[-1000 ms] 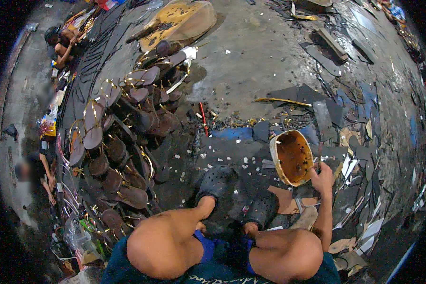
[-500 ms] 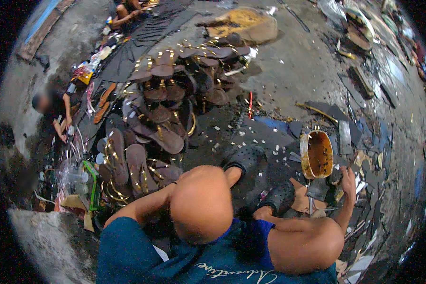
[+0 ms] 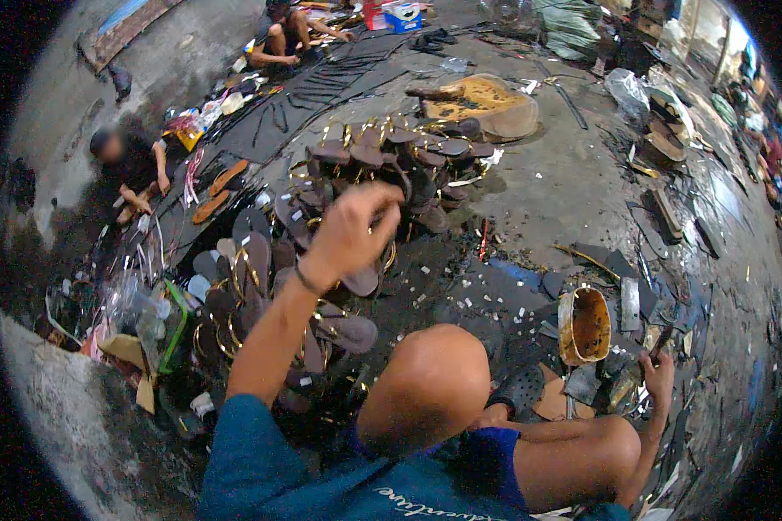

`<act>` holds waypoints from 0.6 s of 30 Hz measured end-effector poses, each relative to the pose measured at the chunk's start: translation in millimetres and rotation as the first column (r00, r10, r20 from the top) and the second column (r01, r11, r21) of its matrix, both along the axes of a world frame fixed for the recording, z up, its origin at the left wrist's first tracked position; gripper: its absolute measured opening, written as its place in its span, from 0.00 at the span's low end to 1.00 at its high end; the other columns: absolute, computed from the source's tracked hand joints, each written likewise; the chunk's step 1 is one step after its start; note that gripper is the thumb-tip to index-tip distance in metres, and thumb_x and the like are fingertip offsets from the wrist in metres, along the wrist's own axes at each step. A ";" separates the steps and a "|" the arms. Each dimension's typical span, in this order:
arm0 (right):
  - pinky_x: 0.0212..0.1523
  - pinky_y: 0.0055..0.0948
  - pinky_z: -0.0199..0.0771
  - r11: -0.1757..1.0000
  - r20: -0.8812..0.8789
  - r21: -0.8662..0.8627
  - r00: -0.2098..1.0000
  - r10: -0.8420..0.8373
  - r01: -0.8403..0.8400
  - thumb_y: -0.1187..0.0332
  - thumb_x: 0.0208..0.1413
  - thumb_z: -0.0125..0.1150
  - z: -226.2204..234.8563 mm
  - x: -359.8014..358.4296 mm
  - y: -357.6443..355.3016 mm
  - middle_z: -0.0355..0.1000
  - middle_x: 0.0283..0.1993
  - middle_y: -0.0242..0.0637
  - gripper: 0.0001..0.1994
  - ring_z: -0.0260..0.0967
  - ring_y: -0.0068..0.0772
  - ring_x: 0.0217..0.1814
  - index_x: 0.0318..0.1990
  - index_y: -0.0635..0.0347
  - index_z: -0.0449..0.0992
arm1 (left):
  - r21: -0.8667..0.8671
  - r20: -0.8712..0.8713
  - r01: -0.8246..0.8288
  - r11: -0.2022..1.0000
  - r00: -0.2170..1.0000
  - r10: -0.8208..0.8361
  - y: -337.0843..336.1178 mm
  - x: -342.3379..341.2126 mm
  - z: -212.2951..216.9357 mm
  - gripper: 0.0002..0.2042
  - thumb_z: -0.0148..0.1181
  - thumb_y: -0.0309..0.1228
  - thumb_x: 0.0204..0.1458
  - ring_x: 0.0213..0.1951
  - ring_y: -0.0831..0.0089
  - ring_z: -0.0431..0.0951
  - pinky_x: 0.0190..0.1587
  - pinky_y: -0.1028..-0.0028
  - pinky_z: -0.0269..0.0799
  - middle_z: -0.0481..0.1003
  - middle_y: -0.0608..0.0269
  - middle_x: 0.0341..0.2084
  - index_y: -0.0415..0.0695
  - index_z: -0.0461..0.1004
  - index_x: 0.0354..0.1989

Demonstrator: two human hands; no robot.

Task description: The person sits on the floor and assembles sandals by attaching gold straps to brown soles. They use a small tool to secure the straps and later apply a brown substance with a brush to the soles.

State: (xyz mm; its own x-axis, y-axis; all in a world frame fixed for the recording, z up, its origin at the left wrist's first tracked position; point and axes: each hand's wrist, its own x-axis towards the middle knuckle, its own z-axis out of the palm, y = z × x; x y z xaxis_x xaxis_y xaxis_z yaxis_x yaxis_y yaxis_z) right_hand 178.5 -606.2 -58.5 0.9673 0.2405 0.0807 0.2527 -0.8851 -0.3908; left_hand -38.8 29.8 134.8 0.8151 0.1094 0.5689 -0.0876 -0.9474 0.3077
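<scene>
My left hand (image 3: 356, 230) reaches over a heap of brown sandals (image 3: 352, 332) with gold-coloured straps. Its fingers are bent, with a gap to the thumb, and nothing shows between them; motion blurs it slightly. At the right, my right hand (image 3: 658, 375) is closed around a dark, slim tool (image 3: 664, 337) that sticks up past the fingers; its kind is unclear. Beside that hand stands an open, cream-coloured container (image 3: 567, 326), stained brown inside. The sandals lie overlapping, some with soles up, and my left hand and forearm hide part of the heap.
Scraps of dark sheet (image 3: 585, 382) lie near the container. A large yellowish, stained slab (image 3: 487, 104) lies beyond the heap. Orange sandals (image 3: 210, 207) and a green frame (image 3: 176, 326) are on the left. One co-worker (image 3: 130, 169) sits at left, another (image 3: 288, 39) farther back.
My left hand has come up from behind my knee and out over the sandals. The view has shifted, showing more of the far floor. A dark tool now shows in my right hand.
</scene>
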 end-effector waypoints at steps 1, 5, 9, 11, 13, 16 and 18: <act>0.34 0.38 0.68 1.000 0.056 -0.006 0.998 0.012 -0.011 0.56 0.55 0.61 -0.6 -0.5 1.3 0.73 0.27 0.48 0.19 0.70 0.43 0.29 0.32 0.69 0.76 | 0.094 0.111 -0.046 0.995 0.993 0.036 19.5 28.9 14.3 0.11 0.56 0.31 0.53 0.35 0.48 0.78 0.41 0.59 0.74 0.77 0.46 0.34 0.37 0.74 0.41; 0.33 0.40 0.65 0.992 0.171 0.107 0.984 0.052 -0.071 0.57 0.56 0.61 3.9 19.9 69.8 0.71 0.27 0.47 0.18 0.66 0.43 0.28 0.32 0.68 0.74 | 0.352 -0.052 -0.509 0.785 0.827 0.560 167.5 111.5 -11.2 0.17 0.58 0.40 0.49 0.39 0.45 0.77 0.43 0.56 0.74 0.77 0.42 0.35 0.39 0.77 0.41; 0.29 0.29 0.73 0.911 -0.139 0.334 0.969 -0.207 0.242 0.53 0.58 0.60 16.7 -5.1 92.1 0.73 0.31 0.39 0.21 0.71 0.26 0.32 0.40 0.69 0.76 | 0.374 -0.542 -0.563 0.738 0.513 0.666 200.7 153.7 -38.2 0.29 0.61 0.53 0.45 0.50 0.49 0.76 0.53 0.57 0.71 0.75 0.43 0.47 0.39 0.77 0.46; 0.29 0.24 0.76 0.811 -0.177 0.544 0.974 -0.139 0.215 0.57 0.60 0.59 7.5 -14.7 102.3 0.74 0.37 0.34 0.19 0.70 0.23 0.33 0.48 0.66 0.75 | 0.501 -0.459 -0.566 0.655 0.468 0.755 243.6 133.7 -46.6 0.24 0.56 0.45 0.47 0.50 0.46 0.75 0.53 0.55 0.71 0.75 0.43 0.46 0.39 0.77 0.46; 0.44 0.30 0.72 0.631 -0.360 0.666 0.913 -0.194 0.397 0.61 0.59 0.60 -6.3 -31.8 102.1 0.77 0.38 0.35 0.15 0.73 0.27 0.39 0.45 0.64 0.77 | 0.488 -0.323 -0.631 0.603 0.512 0.796 239.4 120.4 -41.3 0.20 0.50 0.41 0.50 0.46 0.46 0.77 0.50 0.54 0.71 0.77 0.44 0.42 0.38 0.76 0.43; 0.49 0.34 0.71 0.723 -0.155 0.597 0.935 -0.320 0.346 0.59 0.57 0.62 -36.0 -42.2 87.7 0.77 0.40 0.39 0.17 0.74 0.35 0.42 0.45 0.63 0.77 | 0.373 -0.200 -0.502 0.780 0.778 0.596 207.0 108.7 -15.4 0.17 0.48 0.39 0.56 0.41 0.45 0.77 0.45 0.55 0.71 0.77 0.43 0.39 0.39 0.75 0.44; 0.49 0.38 0.72 0.825 -0.086 0.410 0.917 -0.390 0.389 0.58 0.53 0.65 -44.6 -37.8 87.0 0.78 0.37 0.45 0.17 0.76 0.46 0.41 0.42 0.63 0.77 | 0.241 -0.239 -0.437 0.867 0.839 0.489 141.1 114.5 -2.4 0.15 0.49 0.36 0.58 0.38 0.45 0.76 0.42 0.57 0.70 0.77 0.44 0.36 0.39 0.75 0.45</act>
State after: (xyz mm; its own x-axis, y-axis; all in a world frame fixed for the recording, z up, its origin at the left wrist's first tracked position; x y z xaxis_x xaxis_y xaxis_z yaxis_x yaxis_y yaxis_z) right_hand 140.7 -519.2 -103.1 0.9732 -0.2118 0.0890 -0.0780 -0.6690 -0.7392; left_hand 75.7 170.9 132.4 0.8208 0.4378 0.3669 0.4401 -0.8942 0.0825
